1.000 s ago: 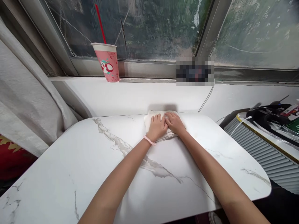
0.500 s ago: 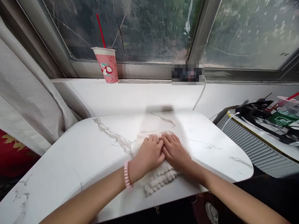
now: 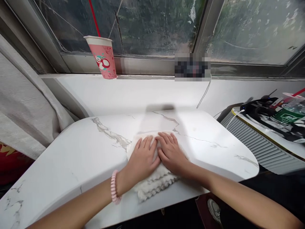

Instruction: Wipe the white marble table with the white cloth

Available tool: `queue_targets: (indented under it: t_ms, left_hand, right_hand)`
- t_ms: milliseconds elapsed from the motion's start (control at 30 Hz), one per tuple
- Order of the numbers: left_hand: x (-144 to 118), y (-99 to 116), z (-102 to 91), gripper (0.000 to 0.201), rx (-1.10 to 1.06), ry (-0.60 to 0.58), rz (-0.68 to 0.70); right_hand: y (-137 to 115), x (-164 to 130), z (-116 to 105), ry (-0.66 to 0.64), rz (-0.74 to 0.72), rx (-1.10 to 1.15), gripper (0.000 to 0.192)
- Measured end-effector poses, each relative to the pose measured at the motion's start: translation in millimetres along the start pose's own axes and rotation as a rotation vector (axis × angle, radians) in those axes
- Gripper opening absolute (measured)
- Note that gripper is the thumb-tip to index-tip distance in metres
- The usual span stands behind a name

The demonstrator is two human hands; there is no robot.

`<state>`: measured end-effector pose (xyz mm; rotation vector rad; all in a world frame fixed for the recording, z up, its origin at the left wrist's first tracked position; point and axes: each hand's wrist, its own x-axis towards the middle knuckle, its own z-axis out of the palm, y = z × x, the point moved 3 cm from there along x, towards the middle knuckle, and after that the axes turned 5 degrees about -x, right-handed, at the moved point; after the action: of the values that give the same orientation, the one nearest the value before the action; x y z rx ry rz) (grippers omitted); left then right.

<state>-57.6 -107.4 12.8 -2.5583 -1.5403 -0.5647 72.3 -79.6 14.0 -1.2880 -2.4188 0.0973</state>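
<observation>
A white folded towel point(image 3: 156, 183) with a bumpy, ruffled near edge lies on the white marble-patterned table point(image 3: 214, 130). My left hand point(image 3: 142, 156) rests flat on its left half, fingers stretched forward and slightly spread. Beside it, my right hand point(image 3: 172, 153) lies flat on the right half with straight fingers. The thumbs are close together over the towel's middle. Much of the cloth is hidden under both palms. A pink coiled band point(image 3: 114, 187) circles my left wrist.
On the windowsill stands a pink paper cup point(image 3: 103, 60) with a red straw. A blurred-out object sits farther right, a white cable point(image 3: 204, 93) hanging from it. A ribbed white cabinet point(image 3: 257, 143) at right carries a bottle and dark items. A grey curtain point(image 3: 26, 98) hangs at left.
My hands have moved a little left and flattened, fingers now straighter and more spread. The towel beneath has shifted slightly left too. The view has tilted somewhat downward.
</observation>
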Motion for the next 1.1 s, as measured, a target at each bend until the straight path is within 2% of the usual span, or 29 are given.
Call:
queue_targets:
  t_ms: [167, 300, 433, 567, 767, 933, 1100]
  left_hand:
    - [22, -41, 3.6, 0.05, 0.083, -0.055, -0.179]
    - [46, -86, 10.1, 0.052, 0.006, -0.159, -0.313]
    - [67, -127, 12.0, 0.049, -0.06, -0.106, -0.324]
    - [80, -148, 13.0, 0.046, -0.086, -0.074, -0.334]
    - [95, -171, 13.7, 0.043, -0.107, -0.006, -0.451]
    - [94, -196, 10.2, 0.042, -0.196, -0.022, -0.442]
    - [58, -233, -3.5, 0.047, -0.109, 0.018, -0.434]
  right_hand:
    - [-1, 61, 23, -0.01, 0.005, 0.017, 0.036]
    - [-3, 111, 41, 0.024, 0.046, 0.06, 0.036]
    - [-2, 150, 55, 0.067, 0.114, 0.078, 0.039]
    - [-2, 176, 65, 0.087, 0.135, 0.06, 0.039]
    - [-4, 201, 73, 0.094, 0.159, 0.04, 0.036]
    - [-15, 213, 80, 0.128, 0.127, -0.054, 0.031]
    - [-55, 228, 97, 0.131, 0.069, -0.064, 0.028]
